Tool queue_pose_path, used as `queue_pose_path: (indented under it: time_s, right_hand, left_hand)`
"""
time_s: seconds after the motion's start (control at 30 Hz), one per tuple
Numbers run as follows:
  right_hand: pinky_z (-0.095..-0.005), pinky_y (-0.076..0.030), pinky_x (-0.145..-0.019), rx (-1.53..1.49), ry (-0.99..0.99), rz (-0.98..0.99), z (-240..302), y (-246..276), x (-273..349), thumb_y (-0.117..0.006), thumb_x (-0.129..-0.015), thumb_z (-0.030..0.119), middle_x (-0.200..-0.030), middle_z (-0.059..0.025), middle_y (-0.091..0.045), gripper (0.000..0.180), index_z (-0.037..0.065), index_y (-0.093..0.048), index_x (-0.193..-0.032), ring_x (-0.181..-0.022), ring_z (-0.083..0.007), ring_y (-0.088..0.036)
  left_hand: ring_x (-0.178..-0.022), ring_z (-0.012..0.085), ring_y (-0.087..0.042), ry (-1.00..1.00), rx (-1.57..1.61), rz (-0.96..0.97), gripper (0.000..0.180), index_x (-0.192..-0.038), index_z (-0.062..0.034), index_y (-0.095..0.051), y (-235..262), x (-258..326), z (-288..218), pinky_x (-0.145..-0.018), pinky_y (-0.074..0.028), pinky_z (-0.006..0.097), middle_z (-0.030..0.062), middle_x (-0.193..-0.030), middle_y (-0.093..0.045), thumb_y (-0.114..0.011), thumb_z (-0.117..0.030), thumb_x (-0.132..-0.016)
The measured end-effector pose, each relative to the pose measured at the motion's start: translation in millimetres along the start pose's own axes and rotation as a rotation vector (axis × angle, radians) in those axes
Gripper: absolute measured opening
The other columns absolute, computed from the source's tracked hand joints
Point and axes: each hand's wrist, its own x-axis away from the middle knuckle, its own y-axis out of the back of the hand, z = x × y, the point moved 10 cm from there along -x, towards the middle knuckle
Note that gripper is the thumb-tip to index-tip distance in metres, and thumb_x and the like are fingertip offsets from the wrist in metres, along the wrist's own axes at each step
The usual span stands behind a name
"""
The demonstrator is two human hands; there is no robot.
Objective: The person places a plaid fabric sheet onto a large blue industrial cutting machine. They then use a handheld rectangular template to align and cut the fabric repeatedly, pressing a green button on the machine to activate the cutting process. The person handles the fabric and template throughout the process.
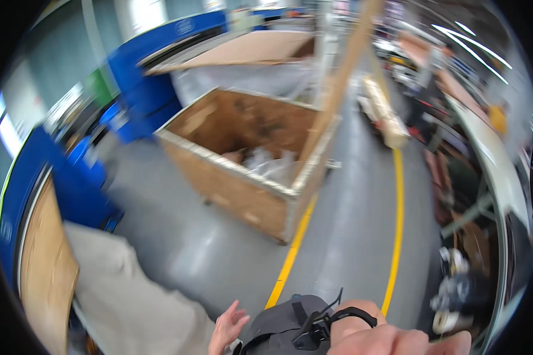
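Plainly, the left hand (226, 328) is held out at the lower edge of the view, its fingers spread apart and nothing seen between them. Just beside it, the beige sheet (133, 290) is laid out at the lower left, with its far end bordered by the right edge of a wooden board (48, 266); whether the sheet is touched by the hand cannot be told. The right hand (397, 342) is raised close to the camera, its fingers curled and drawn together, partly cut off by the lower edge; whether anything is gripped there cannot be told. A black band (356, 315) is worn at the right wrist, and between the hands a dark grey garment (275, 325) is seen. Farther off, a wooden crate (237, 186) is stood on the grey floor (231, 266), its near right corner set close to a yellow line (290, 254). Inside it, clear plastic (272, 164) is heaped toward the near edge, and a long plank (337, 83) is leaned up along the right edge. Beyond the crate's left corner, a blue bin (119, 122) is placed. To the right, a pale wrapped roll (382, 112) is seen, blurred.
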Motion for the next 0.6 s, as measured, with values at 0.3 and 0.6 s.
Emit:
queue_pose_path:
  time_s: [0.3, 0.6]
  right_hand:
    - [-0.043, -0.036, -0.095, -0.559, -0.149, 0.391, -205.6, -32.4, -37.8, -0.035, -0.105, 0.04, -0.084, -0.011, -0.075, 0.033, 0.011, -0.051, -0.106, -0.097, -0.0295, -0.063]
    - [-0.0426, -0.035, -0.096, -0.687, -0.313, 0.493, -395.7, -160.1, -84.2, -0.042, -0.104, 0.044, -0.083, -0.0055, -0.075, 0.036, 0.01, -0.052, -0.108, -0.095, -0.0278, -0.061]
  left_hand:
    - [-0.114, 0.0315, -0.064, 0.295, 0.172, -0.325, 0.073, -0.147, -0.0001, -0.037, 93.6, 9.6, 66.9, -0.099, -0.049, 0.039, 0.0159, -0.121, -0.068, -0.07, -0.031, -0.089]
    - [-0.114, 0.0297, -0.063, 0.305, 0.188, -0.529, 0.074, -0.148, -0.0007, -0.037, 272.9, -72.1, 129.5, -0.098, -0.05, 0.039, 0.0154, -0.124, -0.066, -0.068, -0.037, -0.091]
